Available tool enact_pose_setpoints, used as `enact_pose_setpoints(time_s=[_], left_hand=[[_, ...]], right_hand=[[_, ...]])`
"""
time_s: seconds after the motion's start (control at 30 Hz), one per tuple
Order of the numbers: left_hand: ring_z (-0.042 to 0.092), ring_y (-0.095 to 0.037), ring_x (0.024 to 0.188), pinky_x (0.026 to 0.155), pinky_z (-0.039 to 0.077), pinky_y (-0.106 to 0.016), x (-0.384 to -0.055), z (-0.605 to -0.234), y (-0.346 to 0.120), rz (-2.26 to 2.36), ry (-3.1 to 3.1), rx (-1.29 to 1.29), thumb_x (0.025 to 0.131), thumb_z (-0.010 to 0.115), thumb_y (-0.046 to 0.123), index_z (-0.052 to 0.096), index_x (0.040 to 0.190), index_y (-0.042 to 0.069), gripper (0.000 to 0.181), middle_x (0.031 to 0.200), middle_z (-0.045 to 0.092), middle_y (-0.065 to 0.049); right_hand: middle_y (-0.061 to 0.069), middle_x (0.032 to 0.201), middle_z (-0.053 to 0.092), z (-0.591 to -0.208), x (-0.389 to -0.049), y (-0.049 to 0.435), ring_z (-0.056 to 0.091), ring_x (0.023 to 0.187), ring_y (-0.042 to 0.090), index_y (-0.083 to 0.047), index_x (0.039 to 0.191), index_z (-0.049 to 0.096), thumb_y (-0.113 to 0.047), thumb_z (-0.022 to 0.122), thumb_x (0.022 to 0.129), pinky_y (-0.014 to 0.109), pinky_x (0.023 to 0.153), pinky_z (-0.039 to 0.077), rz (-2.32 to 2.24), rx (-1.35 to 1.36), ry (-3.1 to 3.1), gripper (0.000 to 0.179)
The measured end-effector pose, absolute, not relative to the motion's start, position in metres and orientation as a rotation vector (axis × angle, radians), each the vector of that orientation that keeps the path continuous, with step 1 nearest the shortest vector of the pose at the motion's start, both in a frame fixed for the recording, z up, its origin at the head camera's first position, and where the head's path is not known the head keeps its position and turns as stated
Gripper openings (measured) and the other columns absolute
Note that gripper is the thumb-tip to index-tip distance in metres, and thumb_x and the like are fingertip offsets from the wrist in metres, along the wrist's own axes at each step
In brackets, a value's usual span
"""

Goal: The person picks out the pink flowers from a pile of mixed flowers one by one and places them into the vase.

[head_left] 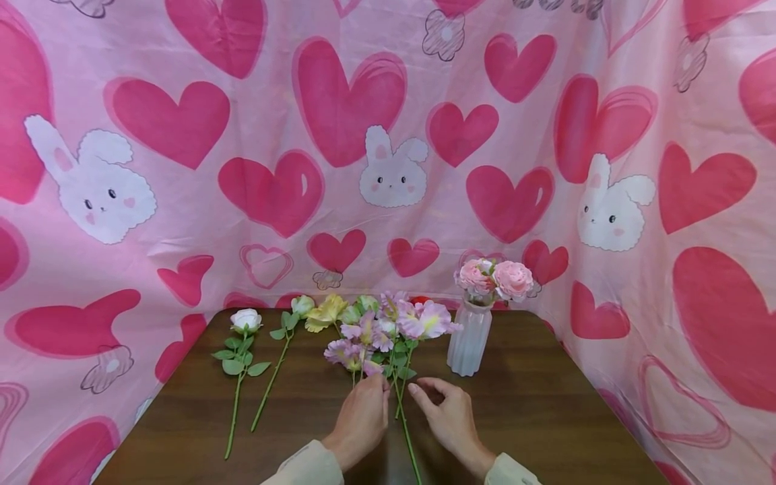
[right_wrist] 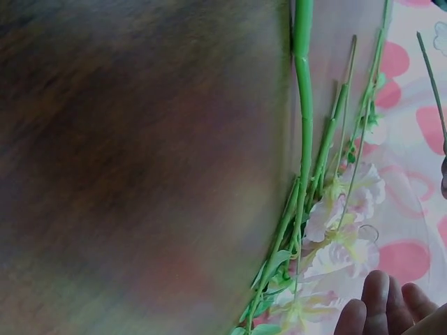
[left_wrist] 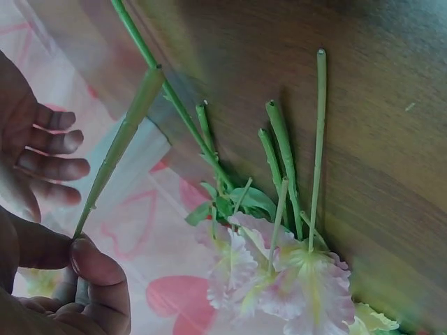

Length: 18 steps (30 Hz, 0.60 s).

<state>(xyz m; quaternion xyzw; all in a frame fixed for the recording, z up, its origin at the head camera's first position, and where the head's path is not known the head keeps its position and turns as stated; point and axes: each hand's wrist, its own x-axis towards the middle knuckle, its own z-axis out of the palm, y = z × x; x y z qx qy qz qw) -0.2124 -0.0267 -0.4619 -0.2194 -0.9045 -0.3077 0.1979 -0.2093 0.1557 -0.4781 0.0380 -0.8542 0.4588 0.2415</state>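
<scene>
My left hand (head_left: 362, 414) pinches a thin green flower stem (left_wrist: 119, 150) between thumb and forefinger, its cut end pointing up in the left wrist view. The bloom on that stem is hidden behind the hand. Just right of it, my right hand (head_left: 447, 412) has its fingers loosely extended and holds nothing; the left wrist view shows those fingers (left_wrist: 59, 143) spread beside the stem. Lilac ruffled flowers (head_left: 364, 330) lie beyond both hands. One long green stem (head_left: 409, 438) runs between the hands toward the near table edge.
A ribbed white vase (head_left: 469, 340) with pink flowers (head_left: 512, 280) stands at the right back. To the left on the brown table (head_left: 545, 404) lie a white rose (head_left: 245, 320) and another pale rose (head_left: 302, 305). A yellow flower (head_left: 327, 312) lies behind the lilac ones. Heart-patterned cloth surrounds the table.
</scene>
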Motion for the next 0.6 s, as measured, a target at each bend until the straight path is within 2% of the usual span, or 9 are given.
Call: enact_pose_setpoints(time_s=[0.13, 0.23, 0.47, 0.6], left_hand=[[0.053, -0.012, 0.069, 0.062, 0.047, -0.034, -0.2121, -0.4614, -0.0245, -0.867, -2.541, -0.631, 0.094, 0.068, 0.003, 0.055, 0.085, 0.014, 0.019, 0.075, 0.052, 0.007], [0.052, -0.011, 0.068, 0.061, 0.046, -0.034, -0.2122, -0.4613, -0.0232, -0.865, -2.549, -0.642, 0.094, 0.068, 0.003, 0.056, 0.085, 0.013, 0.018, 0.076, 0.051, 0.007], [0.051, -0.013, 0.069, 0.061, 0.045, -0.034, -0.2127, -0.4633, -0.0203, -0.811, -2.528, -0.649, 0.093, 0.068, 0.003, 0.054, 0.084, 0.014, 0.020, 0.074, 0.049, 0.006], [0.051, -0.012, 0.068, 0.060, 0.045, -0.032, -0.2125, -0.4650, -0.0187, -0.802, -2.495, -0.674, 0.094, 0.067, 0.003, 0.054, 0.084, 0.014, 0.020, 0.073, 0.048, 0.007]], right_hand=[[-0.011, 0.093, 0.077, -0.4758, -0.2106, 0.1538, 0.067, 0.082, 0.005, -0.021, 0.095, 0.081, -0.041, 0.081, 0.088, 0.031, 0.071, 0.053, 1.260, 0.115, -2.328, 0.022], [-0.011, 0.093, 0.077, -0.4741, -0.2121, 0.1526, 0.068, 0.083, 0.005, -0.021, 0.095, 0.081, -0.041, 0.081, 0.089, 0.028, 0.072, 0.052, 1.268, 0.114, -2.331, 0.021], [-0.010, 0.094, 0.077, -0.4700, -0.2164, 0.1483, 0.070, 0.086, 0.008, -0.017, 0.097, 0.082, -0.030, 0.082, 0.089, 0.026, 0.073, 0.053, 1.289, 0.122, -2.315, 0.015], [-0.009, 0.093, 0.077, -0.4684, -0.2174, 0.1459, 0.070, 0.086, 0.007, -0.019, 0.096, 0.082, -0.032, 0.082, 0.089, 0.027, 0.073, 0.053, 1.286, 0.115, -2.314, 0.015]])
